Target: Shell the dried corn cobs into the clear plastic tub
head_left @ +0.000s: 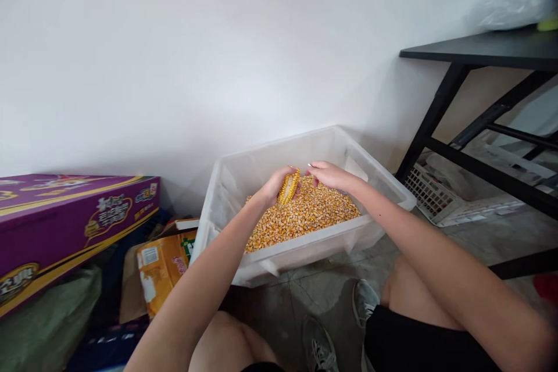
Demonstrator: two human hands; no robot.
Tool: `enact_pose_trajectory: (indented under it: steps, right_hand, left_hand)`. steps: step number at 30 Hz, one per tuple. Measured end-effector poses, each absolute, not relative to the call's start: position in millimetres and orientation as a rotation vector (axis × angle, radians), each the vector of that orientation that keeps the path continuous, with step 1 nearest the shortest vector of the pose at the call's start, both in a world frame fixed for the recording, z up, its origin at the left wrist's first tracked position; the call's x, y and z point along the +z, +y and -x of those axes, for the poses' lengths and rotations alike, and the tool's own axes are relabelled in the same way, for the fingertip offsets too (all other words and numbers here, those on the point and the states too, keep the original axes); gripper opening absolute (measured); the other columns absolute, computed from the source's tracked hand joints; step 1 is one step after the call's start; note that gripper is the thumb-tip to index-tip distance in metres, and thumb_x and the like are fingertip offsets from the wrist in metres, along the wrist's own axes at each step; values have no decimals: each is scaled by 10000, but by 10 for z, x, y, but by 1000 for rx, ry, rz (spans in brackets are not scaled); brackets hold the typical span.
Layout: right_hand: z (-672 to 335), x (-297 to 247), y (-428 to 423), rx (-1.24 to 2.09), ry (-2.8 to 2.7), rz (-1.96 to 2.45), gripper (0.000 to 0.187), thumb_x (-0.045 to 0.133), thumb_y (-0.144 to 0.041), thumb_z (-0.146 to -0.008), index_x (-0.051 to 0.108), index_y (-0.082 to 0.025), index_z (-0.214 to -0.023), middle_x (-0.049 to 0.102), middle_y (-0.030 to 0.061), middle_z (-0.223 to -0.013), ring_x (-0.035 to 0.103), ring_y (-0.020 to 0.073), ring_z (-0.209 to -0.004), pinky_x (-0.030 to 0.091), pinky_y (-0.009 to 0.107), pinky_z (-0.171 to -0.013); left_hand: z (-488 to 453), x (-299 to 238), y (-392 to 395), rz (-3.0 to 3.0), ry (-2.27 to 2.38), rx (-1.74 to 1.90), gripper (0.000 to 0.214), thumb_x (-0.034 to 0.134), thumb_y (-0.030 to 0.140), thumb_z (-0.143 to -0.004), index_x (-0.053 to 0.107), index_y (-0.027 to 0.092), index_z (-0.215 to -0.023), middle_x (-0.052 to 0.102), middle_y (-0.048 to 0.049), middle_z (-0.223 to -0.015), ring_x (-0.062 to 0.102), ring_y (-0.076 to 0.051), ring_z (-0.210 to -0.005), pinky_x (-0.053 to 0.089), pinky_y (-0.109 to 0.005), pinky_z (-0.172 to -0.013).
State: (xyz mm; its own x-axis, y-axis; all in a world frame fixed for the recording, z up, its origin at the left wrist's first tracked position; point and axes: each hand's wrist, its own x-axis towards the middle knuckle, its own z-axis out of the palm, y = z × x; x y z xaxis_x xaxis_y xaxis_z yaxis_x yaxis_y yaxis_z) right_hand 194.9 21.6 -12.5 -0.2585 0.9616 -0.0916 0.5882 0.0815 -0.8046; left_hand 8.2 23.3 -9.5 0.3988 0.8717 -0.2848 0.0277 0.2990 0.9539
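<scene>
Nearest are the person's own legs, with black shorts (414, 337) and grey sneakers (365, 302) on a concrete floor (300, 302). Both arms reach forward to 12 o'clock. The left hand (274, 187) is closed around a corn cob (288, 188), which stands tilted just above the grain with its kernels showing between the fingers. The right hand (330, 175) is held loosely over the grain, holding nothing that shows, its fingertips (312, 166) just beside the top of the cob; whether they touch it is hard to tell. Below both hands, loose corn kernels (305, 215) fill the floor of a clear plastic bin (279, 261), which sits on the floor against the wall. At 10 o'clock lies a purple cardboard box (74, 226), with a torn yellow package (163, 267) nearer the bin and a green sack (47, 319) below the box. At 2 o'clock stands a black table (479, 49) with a plastic bag (514, 6) on top and a white plastic crate (431, 192) beneath it. Behind everything rises a white wall (174, 58).
</scene>
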Motion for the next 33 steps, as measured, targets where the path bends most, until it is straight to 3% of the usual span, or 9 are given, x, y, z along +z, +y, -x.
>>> enact_pose_trajectory:
  steps: [4, 7, 11, 17, 21, 26, 33]
  right_hand:
    - [-1889, -131, 197, 1107, -1897, 1498, 229, 364, -325, -945, 546, -186, -943, 594, 5, -694, 440, 94, -467, 303, 209, -425]
    - [-1855, -106, 158, 1208, -1931, 1422, 177, 402, -264, -929, 546, -169, -888, 594, 16, -707, 441, 84, -456, 331, 204, -425]
    - [-1859, -67, 72, 1346, -2025, 1365, 229, 397, -345, -956, 527, -174, -877, 578, 12, -637, 474, 96, -454, 342, 204, -434]
    - [-1884, 7, -4, 1089, -2110, 1397, 223, 405, -403, -948, 521, -213, -965, 525, -26, -605, 465, 119, -514, 290, 215, -466]
    - [-1861, 15, 0, 1173, -2138, 1282, 223, 376, -307, -952, 557, -183, -914, 544, -9, -644, 433, 100, -503, 304, 213, -470]
    - [-1880, 11, 22, 1323, -2066, 1299, 245, 388, -280, -937, 598, -158, -965, 545, -6, -609, 357, 81, -415, 243, 216, -415]
    - [-1873, 140, -69, 1074, -2235, 1349, 222, 445, -164, -837, 662, -163, -879, 539, 2, -570, 458, 120, -503, 274, 238, -482]
  left_hand:
    - [-92, -118, 241, -1255, 1014, 780, 477, 727, 376, -677, 462, 209, -1037, 589, 11, -686, 584, -135, -497, 454, -230, -419]
    - [-95, -115, 249, -1220, 982, 784, 423, 707, 406, -704, 453, 203, -973, 593, 8, -703, 589, -141, -506, 469, -249, -421]
    - [-61, -90, 266, -1170, 950, 775, 371, 675, 407, -734, 463, 192, -950, 625, -16, -742, 605, -148, -528, 491, -267, -435]
    - [-57, -71, 261, -1162, 984, 816, 377, 635, 489, -770, 474, 186, -926, 610, -12, -694, 588, -139, -481, 476, -251, -409]
    - [-100, -61, 217, -1229, 963, 803, 431, 597, 575, -781, 467, 187, -917, 603, -12, -655, 575, -134, -475, 464, -236, -398]
    - [-124, -80, 192, -1306, 979, 827, 423, 601, 567, -781, 469, 192, -925, 587, 3, -618, 573, -134, -480, 480, -243, -417]
    - [-179, -26, 127, -1445, 973, 808, 439, 637, 550, -759, 486, 193, -964, 582, 2, -599, 573, -128, -493, 431, -193, -395]
